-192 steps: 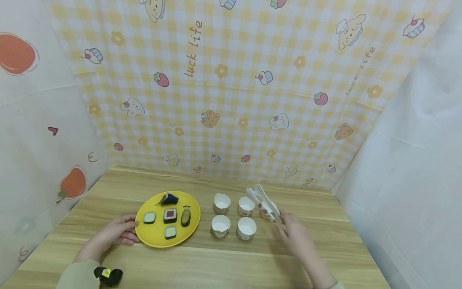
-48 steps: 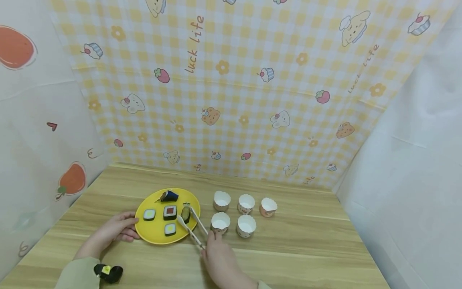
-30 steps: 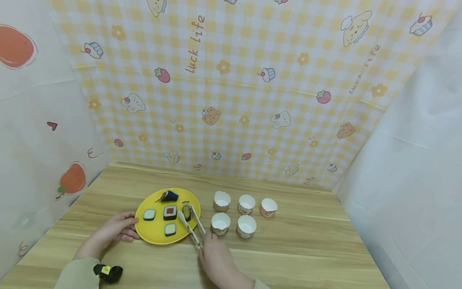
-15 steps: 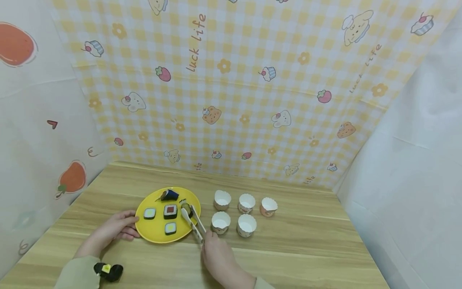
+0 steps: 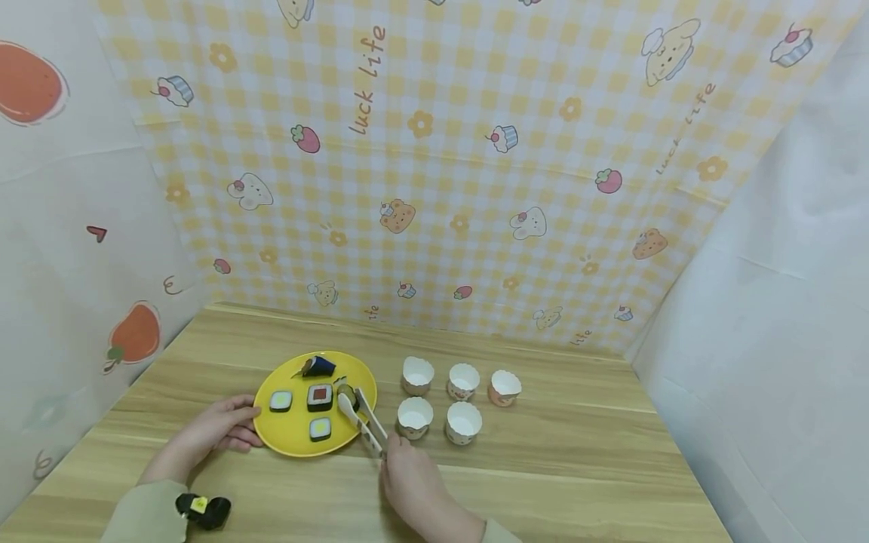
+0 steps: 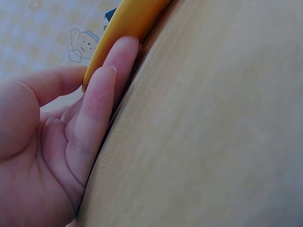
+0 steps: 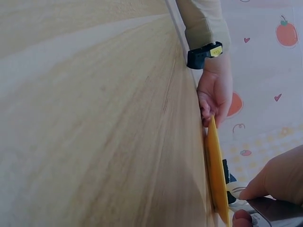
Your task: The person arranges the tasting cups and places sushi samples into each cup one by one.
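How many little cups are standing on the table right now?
5, on the table right of the yellow plate: back-left cup, back-middle cup, back-right cup, then front-left cup and front-right cup. None appears hidden.

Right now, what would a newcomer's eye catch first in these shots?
The bright yellow plate on the table's left side, bearing five sushi-like pieces, its left edge held by the left hand. Then the pale tongs in the right hand, straddling the olive piece near the plate's right rim, and five scalloped cups right of the plate.

Soft, even light in head view, dimmer wrist views, faint shadows, blurred left-wrist tabletop (image 6: 203, 123)
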A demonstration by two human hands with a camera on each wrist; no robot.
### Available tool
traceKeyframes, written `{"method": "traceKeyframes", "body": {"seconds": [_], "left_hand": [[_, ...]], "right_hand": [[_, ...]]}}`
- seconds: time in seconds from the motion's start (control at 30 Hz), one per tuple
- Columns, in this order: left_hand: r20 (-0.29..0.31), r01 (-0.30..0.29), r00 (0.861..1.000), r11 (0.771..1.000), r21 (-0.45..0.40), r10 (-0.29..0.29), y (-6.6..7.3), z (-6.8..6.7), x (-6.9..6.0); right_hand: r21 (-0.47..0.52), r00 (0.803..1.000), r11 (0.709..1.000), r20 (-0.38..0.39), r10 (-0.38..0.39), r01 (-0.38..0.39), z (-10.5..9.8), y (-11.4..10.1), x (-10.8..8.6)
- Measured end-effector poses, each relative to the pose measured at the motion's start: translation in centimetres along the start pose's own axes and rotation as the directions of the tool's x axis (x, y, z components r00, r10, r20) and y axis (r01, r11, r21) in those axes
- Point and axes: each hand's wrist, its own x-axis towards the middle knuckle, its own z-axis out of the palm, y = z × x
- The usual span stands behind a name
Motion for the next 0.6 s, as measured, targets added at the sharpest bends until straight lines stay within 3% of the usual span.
{"method": "traceKeyframes", "body": {"seconds": [0.6], "left_hand": [[-0.005,-0.005,1.000,1.000,0.010,0.005,0.1,0.1,-0.2]], "right_hand": [[0.023,0.999,0.999,0.003,-0.049,0.049,-1.1,0.7,-0.3]]}}
